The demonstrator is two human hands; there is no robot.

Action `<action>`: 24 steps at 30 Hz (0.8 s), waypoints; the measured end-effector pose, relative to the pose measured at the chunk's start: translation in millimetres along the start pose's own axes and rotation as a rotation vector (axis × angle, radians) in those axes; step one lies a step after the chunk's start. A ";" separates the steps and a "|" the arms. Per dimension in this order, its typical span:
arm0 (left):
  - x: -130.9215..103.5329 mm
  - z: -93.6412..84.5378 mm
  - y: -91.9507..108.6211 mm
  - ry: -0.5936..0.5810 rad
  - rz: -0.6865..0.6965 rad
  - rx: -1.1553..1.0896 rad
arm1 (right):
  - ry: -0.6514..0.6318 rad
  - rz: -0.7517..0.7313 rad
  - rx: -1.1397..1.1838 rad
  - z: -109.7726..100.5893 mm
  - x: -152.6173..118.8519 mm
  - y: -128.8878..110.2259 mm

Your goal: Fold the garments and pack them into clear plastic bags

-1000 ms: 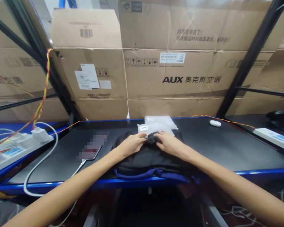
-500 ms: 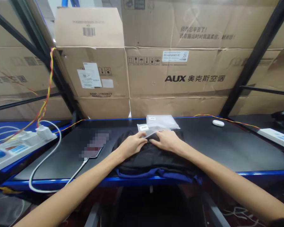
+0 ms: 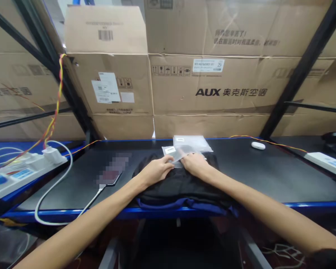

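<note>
A small clear plastic bag (image 3: 177,161) with a white label lies over a bundle of black cloth (image 3: 170,190) with a blue edge. My left hand (image 3: 156,171) pinches the left side of this bag between thumb and fingers. On the right, my right hand (image 3: 195,164) is closed at the bag, its fingers curled; a fingertip shows faintly through the plastic, and I cannot tell whether it is inside or behind. Just beyond my hands lies a flat stack of clear plastic bags (image 3: 194,142), the top one labelled.
A phone (image 3: 112,173) with a white charging cable (image 3: 40,186) lies to the left. Power strips (image 3: 25,173) stand at both sides. A white earbud case (image 3: 258,145) sits at the right. Cardboard (image 3: 184,104) walls the back of the black tabletop (image 3: 268,175), between dark metal posts.
My right hand has shifted slightly left and its fingers have curled, with a fingertip now seen through the plastic. The left hand keeps nearly the same place on the bag.
</note>
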State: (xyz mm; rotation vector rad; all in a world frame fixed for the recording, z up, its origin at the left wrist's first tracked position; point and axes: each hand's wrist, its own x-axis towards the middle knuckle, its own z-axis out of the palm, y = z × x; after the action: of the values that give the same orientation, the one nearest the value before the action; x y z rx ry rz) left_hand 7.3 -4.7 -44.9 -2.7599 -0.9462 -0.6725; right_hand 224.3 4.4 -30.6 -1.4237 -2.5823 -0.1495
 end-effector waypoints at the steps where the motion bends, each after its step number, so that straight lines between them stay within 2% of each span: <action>1: 0.2 -0.8 0.4 -0.003 -0.003 -0.003 | 0.008 0.025 -0.006 -0.5 1.3 -1.7; 4: 0.7 -2.9 1.1 -0.001 -0.015 -0.031 | 0.016 0.073 -0.007 -4.9 -4.0 0.8; 10: 0.4 -1.6 -1.1 0.016 -0.030 -0.059 | -0.056 -0.113 0.118 -8.9 -19.6 15.3; 17: -0.8 1.8 -4.4 0.010 -0.015 -0.040 | -0.056 -0.017 -0.106 -0.7 -0.3 -6.0; 21: 0.3 -3.5 -6.3 0.005 -0.004 -0.004 | 0.037 -0.059 -0.059 -5.6 -7.2 -1.9; 24: 0.7 -12.3 -11.2 0.015 -0.008 0.034 | 0.126 -0.211 0.102 -11.2 -23.9 16.1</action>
State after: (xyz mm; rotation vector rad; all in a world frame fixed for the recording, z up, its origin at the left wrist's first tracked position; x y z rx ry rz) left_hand -3.6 1.1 -33.7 -2.7197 -0.9579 -0.6708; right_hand 251.7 -8.7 -24.8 -1.0701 -2.5898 -0.1298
